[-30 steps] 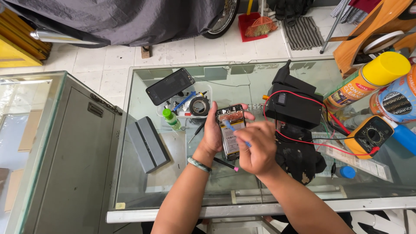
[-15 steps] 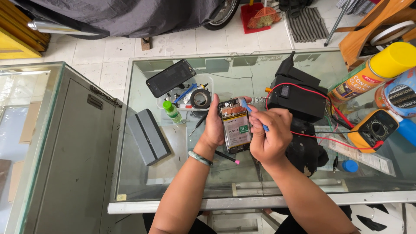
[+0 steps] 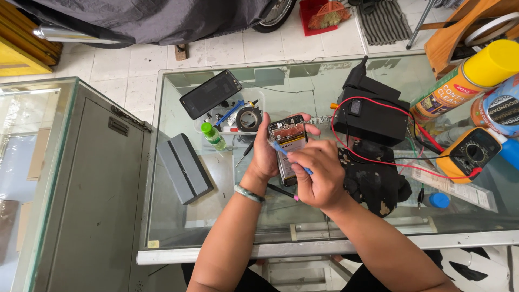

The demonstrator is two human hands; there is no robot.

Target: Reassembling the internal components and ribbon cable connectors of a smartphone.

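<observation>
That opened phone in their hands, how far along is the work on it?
Done: the phone has its back off, insides exposed. In hand: the left hand holds it while the right hand works a blue tool inside. Left: it remains open.

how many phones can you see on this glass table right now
2: an opened phone held in the left hand over the table's middle, and a dark phone lying screen-up by the table's far left corner. Clutter may hide others.

a repair workshop: multimeter [image 3: 469, 154], wired black box [image 3: 370, 113], glass worktable [image 3: 216, 216].
</observation>
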